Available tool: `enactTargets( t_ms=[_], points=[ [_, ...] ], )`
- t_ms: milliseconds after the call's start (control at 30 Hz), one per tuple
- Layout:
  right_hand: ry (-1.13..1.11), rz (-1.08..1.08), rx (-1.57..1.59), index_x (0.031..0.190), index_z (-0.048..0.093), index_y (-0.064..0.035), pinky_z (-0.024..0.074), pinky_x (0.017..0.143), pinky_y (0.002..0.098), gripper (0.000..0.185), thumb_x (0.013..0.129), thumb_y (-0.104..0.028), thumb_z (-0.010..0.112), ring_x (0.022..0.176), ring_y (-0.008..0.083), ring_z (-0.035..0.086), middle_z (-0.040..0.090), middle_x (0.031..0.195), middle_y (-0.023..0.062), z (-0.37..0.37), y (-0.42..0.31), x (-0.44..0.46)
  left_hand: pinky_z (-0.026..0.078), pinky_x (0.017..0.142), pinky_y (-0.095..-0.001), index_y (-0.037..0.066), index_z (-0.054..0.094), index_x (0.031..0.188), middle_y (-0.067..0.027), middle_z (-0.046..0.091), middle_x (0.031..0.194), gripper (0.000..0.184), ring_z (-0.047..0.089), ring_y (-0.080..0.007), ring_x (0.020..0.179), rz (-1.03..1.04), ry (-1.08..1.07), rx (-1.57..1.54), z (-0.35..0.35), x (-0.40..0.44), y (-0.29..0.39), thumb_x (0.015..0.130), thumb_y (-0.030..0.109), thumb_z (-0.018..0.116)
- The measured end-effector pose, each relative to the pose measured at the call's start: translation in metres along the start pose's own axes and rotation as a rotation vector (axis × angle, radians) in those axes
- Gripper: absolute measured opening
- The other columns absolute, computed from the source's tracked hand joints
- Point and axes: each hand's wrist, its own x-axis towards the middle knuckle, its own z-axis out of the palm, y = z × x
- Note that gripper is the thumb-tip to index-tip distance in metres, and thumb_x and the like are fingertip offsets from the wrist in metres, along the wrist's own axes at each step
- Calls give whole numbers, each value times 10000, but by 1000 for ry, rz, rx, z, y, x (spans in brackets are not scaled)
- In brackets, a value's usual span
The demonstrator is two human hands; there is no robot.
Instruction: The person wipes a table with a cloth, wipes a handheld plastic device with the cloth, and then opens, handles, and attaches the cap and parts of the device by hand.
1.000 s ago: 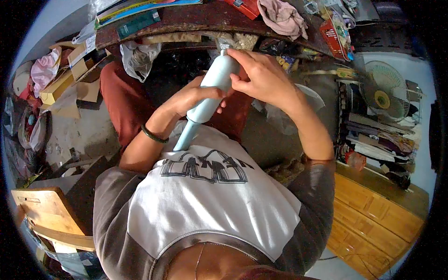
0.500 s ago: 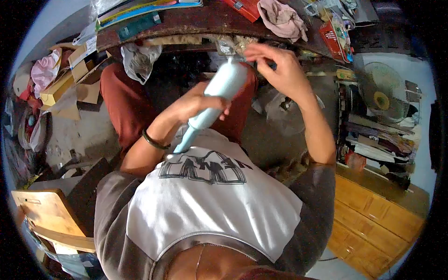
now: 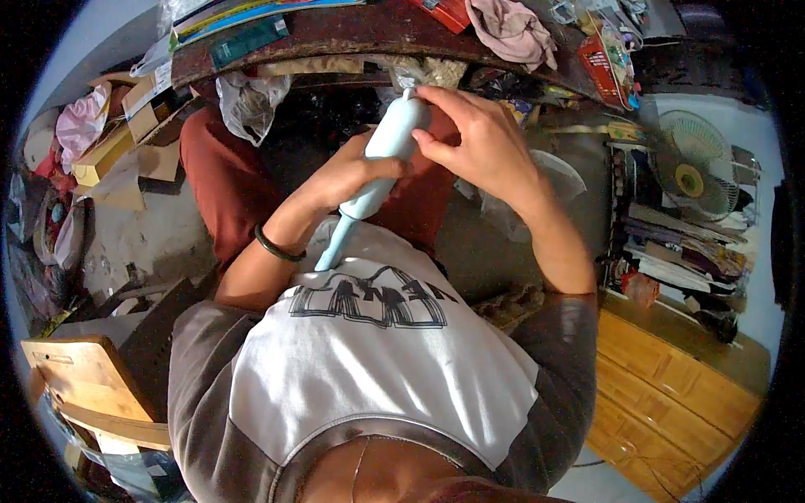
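In front of my belly slants a pale blue cylinder (image 3: 387,149), with a small tip at its upper end and a narrow stem (image 3: 334,243) at its lower end; I cannot tell its exact kind. My left hand (image 3: 356,172) is wrapped around the middle of the body, thumb across the front. At the upper end, my right hand (image 3: 470,134) has its index finger by the tip and its thumb against the side. Its other fingers are partly hidden. The stem's lower end reaches my white shirt (image 3: 377,369).
Ahead is a dark wooden table edge (image 3: 352,44) bearing a pink cloth (image 3: 511,33) and a red basket (image 3: 597,67). To the right stand a fan (image 3: 692,168) and a wooden drawer cabinet (image 3: 662,394). Cardboard boxes (image 3: 126,151) and a wooden chair (image 3: 92,377) are at left.
My right hand has come in from the right, where it was apart from the cylinder, to touch its upper end. The cylinder has shifted slightly left and turned more upright.
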Motion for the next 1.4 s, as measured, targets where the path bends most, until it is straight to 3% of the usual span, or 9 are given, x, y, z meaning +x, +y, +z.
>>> enactTargets(
  t_ms=[267,367,500,700,767,1167,1267,1400],
  points=[
    [-193,17,107,1318,483,-82,527,732,380,592,760,-112,681,812,301,658,648,1026,177,-3,3,8,502,653,-303,-23,591,1017,-86,627,820,314,617,-168,698,-15,-77,-83,2,-1,-1,771,173,590],
    [-72,-125,-65,1320,479,-82,532,712,390,583,763,-97,647,796,307,654,637,1041,179,8,3,7,497,647,-301,-23,597,1015,-86,629,817,309,615,-168,697,-5,-54,-85,2,-1,-1,773,169,589],
    [-1,-98,-136,1319,476,-67,533,697,413,579,757,-72,614,793,332,647,624,1048,185,17,-3,7,507,657,-308,-20,597,1027,-100,658,840,358,633,-182,710,8,-25,-78,-1,1,-2,766,224,621],
    [15,-95,-163,1338,452,-51,539,719,430,612,745,-59,607,824,361,643,613,1058,201,23,0,7,473,616,-291,-11,628,948,-85,636,794,260,603,-160,677,-31,54,-97,3,0,3,768,176,608],
    [56,-114,-163,1342,447,-48,541,724,426,617,746,-57,606,837,364,641,606,1075,207,25,-2,7,508,627,-305,-31,599,998,-109,648,816,293,636,-191,698,3,19,-101,-2,6,-7,782,168,603],
    [148,-192,-233,1305,494,-60,555,776,408,558,759,-51,608,949,354,634,574,1165,197,36,1,3,548,649,-327,-41,591,1008,-140,658,839,321,664,-220,704,1,22,-142,-1,3,-4,772,177,599],
    [162,-292,-296,1267,517,-51,567,739,425,543,743,-111,644,909,390,651,557,1166,253,38,4,1,550,644,-326,-37,592,1003,-139,660,841,325,663,-223,692,-13,-2,-198,-1,4,-5,757,174,614],
    [192,-306,-263,1166,557,-69,567,708,439,441,738,-111,652,856,389,658,555,1156,238,42,7,-1,549,638,-322,-36,594,998,-138,656,846,328,657,-222,696,-62,-4,-284,-1,5,-8,745,169,635]
  ],
)
